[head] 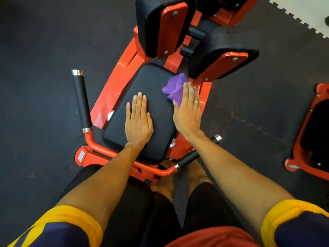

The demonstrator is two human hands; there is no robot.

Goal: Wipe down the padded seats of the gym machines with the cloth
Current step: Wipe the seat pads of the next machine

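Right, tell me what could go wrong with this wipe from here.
The purple cloth is bunched at the far right edge of the seat pad under the flat right hand; it may slide off toward the orange frame. The left hand rests flat mid-seat, so the patch beneath it could go unwiped.

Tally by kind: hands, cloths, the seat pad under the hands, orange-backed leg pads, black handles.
Hands: 2 (left hand, right hand)
Purple cloth: 1
Seat pad: 1
Leg pads: 2
Handles: 2
Total: 8
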